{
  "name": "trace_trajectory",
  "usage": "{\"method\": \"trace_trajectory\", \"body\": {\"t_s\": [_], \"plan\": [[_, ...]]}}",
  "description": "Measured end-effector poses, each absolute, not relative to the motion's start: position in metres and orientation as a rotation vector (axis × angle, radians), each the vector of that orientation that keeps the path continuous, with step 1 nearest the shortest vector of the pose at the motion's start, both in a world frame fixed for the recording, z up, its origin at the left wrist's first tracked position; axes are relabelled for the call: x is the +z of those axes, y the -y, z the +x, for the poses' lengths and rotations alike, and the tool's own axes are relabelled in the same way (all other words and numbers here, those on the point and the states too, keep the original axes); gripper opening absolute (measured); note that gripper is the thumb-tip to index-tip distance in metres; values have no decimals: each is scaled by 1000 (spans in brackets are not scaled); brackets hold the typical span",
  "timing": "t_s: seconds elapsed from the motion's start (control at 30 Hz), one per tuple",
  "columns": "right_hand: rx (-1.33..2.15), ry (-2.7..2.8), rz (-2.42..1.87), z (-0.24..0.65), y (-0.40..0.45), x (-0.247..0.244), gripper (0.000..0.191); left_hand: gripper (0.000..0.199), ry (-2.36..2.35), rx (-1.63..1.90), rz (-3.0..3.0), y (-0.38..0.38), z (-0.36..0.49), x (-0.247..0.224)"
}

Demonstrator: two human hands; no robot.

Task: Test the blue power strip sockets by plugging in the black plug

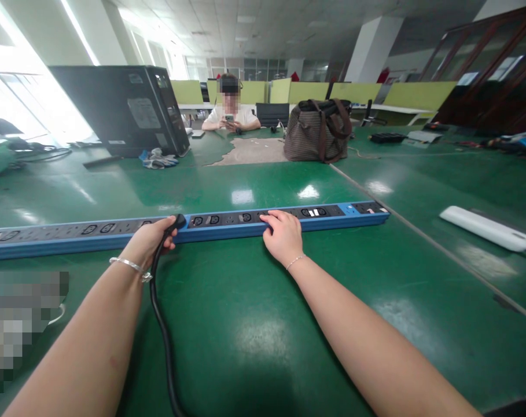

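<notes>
A long blue power strip [228,233] with black sockets lies across the green table. My left hand [147,237] is closed around a black plug [181,220] at the strip's top face, left of the middle. From the plug a thick black cable [159,310] hangs down towards me. Whether the plug's pins sit in a socket is hidden. Further right, my right hand [284,234] grips the strip, its fingers bent over the top and its thumb near the front side. The sockets under those fingers are covered.
Behind the strip stand a black computer case [119,110], a pair of gloves [158,158] and a brown bag [317,132]. A white elongated device [486,227] lies to the right. Across the table a person [231,113] sits holding a phone [229,118]. A blurred-out object [19,330] is at lower left.
</notes>
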State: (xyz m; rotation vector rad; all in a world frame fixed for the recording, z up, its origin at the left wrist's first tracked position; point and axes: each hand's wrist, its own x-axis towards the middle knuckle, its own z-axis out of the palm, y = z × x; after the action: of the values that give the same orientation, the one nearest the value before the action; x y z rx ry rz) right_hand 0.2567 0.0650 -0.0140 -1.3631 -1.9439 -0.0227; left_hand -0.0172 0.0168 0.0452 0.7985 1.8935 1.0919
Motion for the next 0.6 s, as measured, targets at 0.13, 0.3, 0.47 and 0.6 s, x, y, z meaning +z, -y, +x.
{"method": "trace_trajectory", "body": {"t_s": [0.13, 0.3, 0.47, 0.6], "plan": [[-18, 1956, -1357, 257, -64, -13, 38, 29, -1911, 1114, 809, -19, -17, 45], [7, 1970, -1370, 257, -64, -12, 39, 29, -1900, 1124, 834, -20, -18, 42], [-5, 1990, -1361, 258, -65, -13, 39, 33, -1876, 1170, 855, -21, -20, 32], [-21, 1985, -1354, 258, -65, -13, 39, 32, -1870, 1177, 863, -23, -21, 28]]}}
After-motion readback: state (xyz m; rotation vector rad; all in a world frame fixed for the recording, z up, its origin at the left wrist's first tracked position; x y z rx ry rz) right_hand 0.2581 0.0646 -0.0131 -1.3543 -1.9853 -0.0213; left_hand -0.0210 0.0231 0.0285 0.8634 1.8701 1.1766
